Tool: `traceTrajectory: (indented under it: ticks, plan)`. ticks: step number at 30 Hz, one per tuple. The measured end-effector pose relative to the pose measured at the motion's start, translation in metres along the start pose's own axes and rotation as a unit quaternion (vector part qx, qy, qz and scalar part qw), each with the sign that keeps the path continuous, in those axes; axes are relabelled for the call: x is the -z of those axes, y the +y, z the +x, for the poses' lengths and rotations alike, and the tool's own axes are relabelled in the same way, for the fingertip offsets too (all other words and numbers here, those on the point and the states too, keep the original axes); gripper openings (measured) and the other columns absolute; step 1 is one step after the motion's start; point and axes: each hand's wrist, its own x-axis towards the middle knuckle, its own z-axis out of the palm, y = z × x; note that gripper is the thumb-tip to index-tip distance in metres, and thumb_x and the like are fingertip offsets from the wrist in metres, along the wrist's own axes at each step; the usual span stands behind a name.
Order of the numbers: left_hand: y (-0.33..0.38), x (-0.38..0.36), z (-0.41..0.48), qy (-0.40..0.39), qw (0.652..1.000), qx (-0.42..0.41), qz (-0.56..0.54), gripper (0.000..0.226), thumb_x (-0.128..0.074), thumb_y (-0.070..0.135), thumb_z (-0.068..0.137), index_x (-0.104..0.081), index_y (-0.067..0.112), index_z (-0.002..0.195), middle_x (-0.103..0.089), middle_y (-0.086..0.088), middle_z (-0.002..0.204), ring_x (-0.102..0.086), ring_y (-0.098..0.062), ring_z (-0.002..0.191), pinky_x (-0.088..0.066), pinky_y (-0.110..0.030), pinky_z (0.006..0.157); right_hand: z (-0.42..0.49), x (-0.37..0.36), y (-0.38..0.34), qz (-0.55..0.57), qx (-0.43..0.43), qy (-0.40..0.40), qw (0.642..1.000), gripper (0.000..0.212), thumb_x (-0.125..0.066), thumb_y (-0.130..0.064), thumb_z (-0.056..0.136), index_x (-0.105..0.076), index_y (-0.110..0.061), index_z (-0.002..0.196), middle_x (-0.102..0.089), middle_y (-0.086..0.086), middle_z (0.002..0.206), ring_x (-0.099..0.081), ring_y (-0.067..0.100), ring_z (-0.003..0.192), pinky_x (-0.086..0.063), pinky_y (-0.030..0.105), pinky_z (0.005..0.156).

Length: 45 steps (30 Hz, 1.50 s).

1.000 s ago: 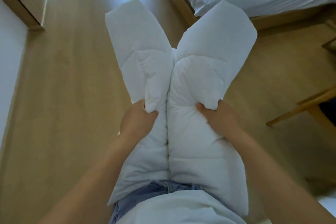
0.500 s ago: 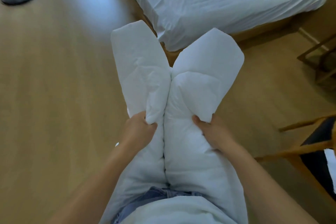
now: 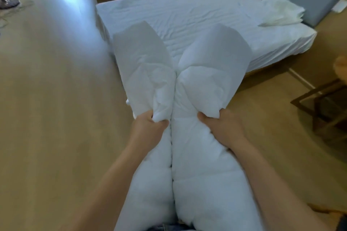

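- Between your body and the bed [image 3: 187, 11], the folded duvet [image 3: 202, 155] hangs doubled above the floor [image 3: 56, 118], with its 2 loose ends fanning out toward the mattress.
- Your left grip [image 3: 148, 129] is bunched round a wad of cover on the left half. Your right grip [image 3: 223, 129] pinches the right half, thumb on top and fingers tucked under the fold.
- Your left hold seems to have cloth rather than filling. That cloth could slide out, and that half would likely drop to the floor.
- Both holds sit mid-length, so the 2 far ends carry themselves. A quick swing could flop them open and undo the fold.
- The lower bulk leans against you and runs out of view. It may sag toward your legs as you step.
- The wooden chair [image 3: 323, 110] stands near on your right, and a wide turn could snag the duvet on it.
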Motion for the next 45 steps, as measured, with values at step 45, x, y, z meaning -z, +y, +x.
traceTrajectory:
  ticks: [45]
  plan:
    - [0.394, -0.399, 0.958, 0.236, 0.972, -0.002, 0.019, 0.024, -0.060, 0.042, 0.082, -0.049, 0.026, 0.068, -0.056, 0.011, 0.061, -0.051, -0.007, 0.055, -0.034, -0.022, 0.049, 1.105, 0.229, -0.192, -0.171, 0.168, -0.053, 0.970, 0.046, -0.049, -0.067, 0.081, -0.059, -0.023, 0.089, -0.067, -0.007, 0.073, -0.063, 0.021, 0.078, -0.040, 0.029, 0.059]
